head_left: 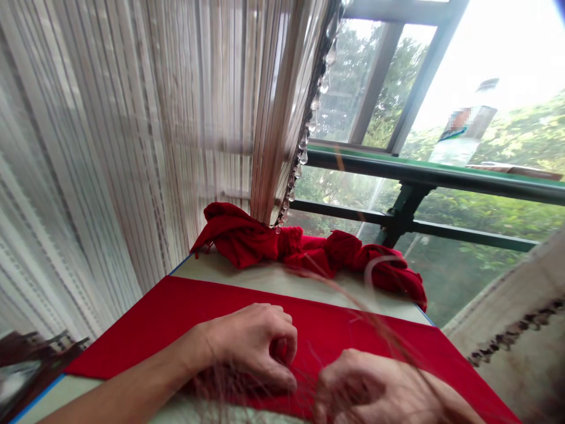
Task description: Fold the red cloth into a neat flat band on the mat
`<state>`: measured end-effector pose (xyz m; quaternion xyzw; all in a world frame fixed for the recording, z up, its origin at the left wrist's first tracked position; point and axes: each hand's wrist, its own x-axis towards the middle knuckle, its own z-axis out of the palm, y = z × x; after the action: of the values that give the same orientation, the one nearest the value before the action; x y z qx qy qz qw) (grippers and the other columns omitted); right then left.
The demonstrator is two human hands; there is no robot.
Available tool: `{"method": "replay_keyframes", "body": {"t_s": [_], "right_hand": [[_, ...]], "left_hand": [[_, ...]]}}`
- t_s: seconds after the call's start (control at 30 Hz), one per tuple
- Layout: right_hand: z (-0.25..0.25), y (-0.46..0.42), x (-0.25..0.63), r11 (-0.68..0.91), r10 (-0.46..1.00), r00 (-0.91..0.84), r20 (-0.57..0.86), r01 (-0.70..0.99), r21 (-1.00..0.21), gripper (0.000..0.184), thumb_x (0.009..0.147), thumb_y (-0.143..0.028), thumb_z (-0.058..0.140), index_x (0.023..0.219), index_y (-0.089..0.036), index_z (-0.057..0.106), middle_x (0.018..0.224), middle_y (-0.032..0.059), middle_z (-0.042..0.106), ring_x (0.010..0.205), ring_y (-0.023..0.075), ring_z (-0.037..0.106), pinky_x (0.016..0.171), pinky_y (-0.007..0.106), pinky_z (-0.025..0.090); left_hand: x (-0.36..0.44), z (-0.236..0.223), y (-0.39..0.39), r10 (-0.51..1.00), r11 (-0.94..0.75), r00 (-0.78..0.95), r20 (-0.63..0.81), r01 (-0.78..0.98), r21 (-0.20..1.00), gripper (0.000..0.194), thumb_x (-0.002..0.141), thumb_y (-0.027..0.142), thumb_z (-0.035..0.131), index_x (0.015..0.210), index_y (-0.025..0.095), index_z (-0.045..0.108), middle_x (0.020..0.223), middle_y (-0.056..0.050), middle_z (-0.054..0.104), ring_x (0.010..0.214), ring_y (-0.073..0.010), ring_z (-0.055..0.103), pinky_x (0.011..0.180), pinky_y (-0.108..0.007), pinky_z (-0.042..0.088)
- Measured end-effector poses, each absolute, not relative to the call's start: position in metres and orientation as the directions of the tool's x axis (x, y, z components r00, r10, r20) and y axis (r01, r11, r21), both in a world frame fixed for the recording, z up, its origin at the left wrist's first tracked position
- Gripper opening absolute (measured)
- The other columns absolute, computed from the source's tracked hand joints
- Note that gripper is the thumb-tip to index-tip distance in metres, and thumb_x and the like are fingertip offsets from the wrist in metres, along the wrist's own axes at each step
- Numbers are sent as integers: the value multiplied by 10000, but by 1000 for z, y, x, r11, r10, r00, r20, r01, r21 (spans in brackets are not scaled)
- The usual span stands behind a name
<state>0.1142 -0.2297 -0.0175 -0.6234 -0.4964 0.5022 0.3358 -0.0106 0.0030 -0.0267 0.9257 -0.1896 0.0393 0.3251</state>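
Note:
A flat red cloth [185,312] lies spread across a pale table [247,272]. My left hand [256,344] rests on the cloth with its fingers curled in and pinching the red fabric. My right hand [375,391] sits just to its right at the bottom edge, fingers bent and closed on the same cloth; strands of hair blur it. A bunched heap of red fabric [309,247] lies at the table's far edge, apart from both hands.
A string curtain [145,129] with a beaded edge hangs on the left, down to the table's far corner. Behind the table a green railing [424,174] runs in front of a window with trees beyond. A pale fringed cloth [516,318] shows at the right.

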Motion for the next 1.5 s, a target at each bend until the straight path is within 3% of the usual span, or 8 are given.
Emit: {"method": "replay_keyframes", "body": {"t_s": [0.1,0.27,0.47,0.67,0.83,0.97,1.2,1.5], "right_hand": [[-14,-224,120,-197,966,205,-160,173,-965,437,854,-732,714,904,-299,729,555,-81,525,465,136,436,463,256,337],[-34,-210,139,-95,834,444,329,702,-706,315,1044,-480,554,877,-250,689,757,-11,648,701,193,572,653,321,434],[-52,-207,162,-120,805,428,411,796,-593,250,1031,-357,528,944,-248,735,940,57,707,861,251,685,808,394,534],[-52,-202,145,-76,861,326,391,842,-534,339,1020,-352,540,1301,-312,724,1336,90,742,1212,278,711,1066,429,574],[-55,-197,137,-159,933,293,210,858,-488,658,1007,-474,611,1613,-236,517,1692,151,500,1592,380,414,1336,621,273],[-48,-200,136,-264,952,304,29,869,-418,751,1041,-584,529,1671,-196,392,1760,141,316,1651,369,241,1351,630,181],[-53,-200,140,-253,955,296,34,864,-436,851,1026,-725,508,1695,-231,327,1779,145,255,1662,390,180,1347,658,146],[-37,-208,144,-211,947,303,108,839,-502,773,1038,-614,593,1692,-285,343,1783,126,334,1662,344,233,1348,604,148]], "left_hand": [[-9,-25,3,-241,-724,924,296,-375,579,138,886,312,842,854,211,755,815,24,664,760,-157,614,695,-267,449],[-3,-19,11,18,-865,893,449,-211,455,143,1008,236,638,1035,204,775,1036,-62,758,1020,-245,677,961,-375,495],[1,-30,23,67,-894,934,352,-101,437,293,1018,178,559,1190,214,794,1318,-71,780,1282,-257,679,1169,-407,489],[0,-37,16,29,-930,988,152,-29,367,560,1084,274,486,1640,202,489,1744,-65,390,1647,-237,276,1362,-447,229],[-9,-28,6,12,-951,996,-88,39,308,783,1107,612,459,1737,195,258,1794,-104,153,1673,-327,96,1356,-596,84],[-12,-27,6,-15,-945,997,-76,11,326,873,1065,769,413,1740,253,218,1795,-95,134,1670,-349,79,1352,-625,68],[-4,-40,14,-4,-959,997,-82,19,281,919,1006,854,423,1720,307,233,1785,-55,153,1666,-370,96,1343,-665,71],[11,-106,53,-29,-977,958,285,-87,193,788,1001,723,614,1678,436,331,1700,4,421,1562,-374,440,1269,-575,398]]}}
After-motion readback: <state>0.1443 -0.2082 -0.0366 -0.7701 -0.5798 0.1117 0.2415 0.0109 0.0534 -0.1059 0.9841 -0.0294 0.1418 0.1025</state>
